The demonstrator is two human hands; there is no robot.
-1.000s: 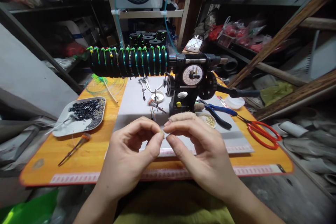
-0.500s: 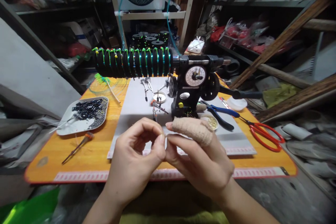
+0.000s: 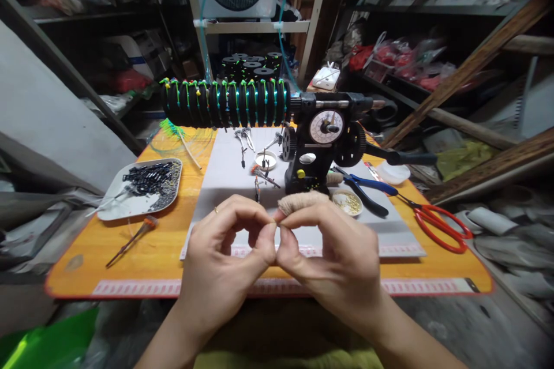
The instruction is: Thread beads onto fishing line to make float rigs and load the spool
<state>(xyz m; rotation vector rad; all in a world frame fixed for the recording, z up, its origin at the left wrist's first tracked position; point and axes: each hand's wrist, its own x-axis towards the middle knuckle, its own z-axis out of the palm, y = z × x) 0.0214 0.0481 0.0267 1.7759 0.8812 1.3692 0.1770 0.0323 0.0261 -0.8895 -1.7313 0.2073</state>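
My left hand point(image 3: 231, 262) and my right hand point(image 3: 331, 259) meet fingertip to fingertip above the near part of the grey board point(image 3: 225, 179). Each pinches thumb against index finger; what lies between the tips is too small to make out. Beige wrapping covers one finger of the right hand, and a ring shows on the left. Just beyond the hands stands a black winding machine point(image 3: 309, 155) with a dial. Its black roller point(image 3: 225, 105) carries green and teal cords. Beside the right hand is a small dish of gold beads point(image 3: 347, 203).
At the left sits a white tray point(image 3: 104, 206) of dark tubes and grey beads, with a small brush point(image 3: 132, 241) nearer. Blue-handled pliers point(image 3: 367, 184) and red scissors point(image 3: 444, 228) lie right. A ruler strip point(image 3: 424, 285) runs along the front edge.
The right hand has turned, its wrapped finger now lower and partly behind the index finger. Both hands remain pinched together. The whole view has shifted slightly.
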